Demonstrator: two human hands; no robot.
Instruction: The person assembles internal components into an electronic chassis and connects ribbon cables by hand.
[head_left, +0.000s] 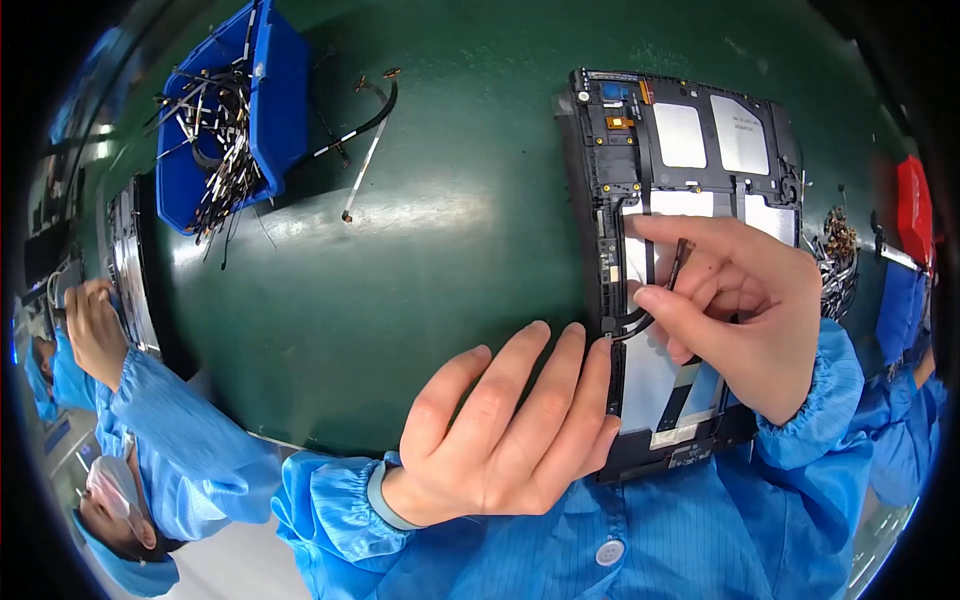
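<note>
Fingers (668, 300) pinching black cable (668, 283), blue bin (262, 95) holding cables (222, 140)

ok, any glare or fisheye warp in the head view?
Head view: soft overhead glare on the green mat left of the opened tablet; strong fisheye bend, so the tablet's edges curve and the corners go black; both hands are sharp; the blue bin casts a short shadow.

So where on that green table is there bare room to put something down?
The widest bare patch of the green mat lies between the blue bin with loose cables beside it and the opened tablet. Crowded: around the tablet, where the left hand and right hand work a thin cable.
</note>
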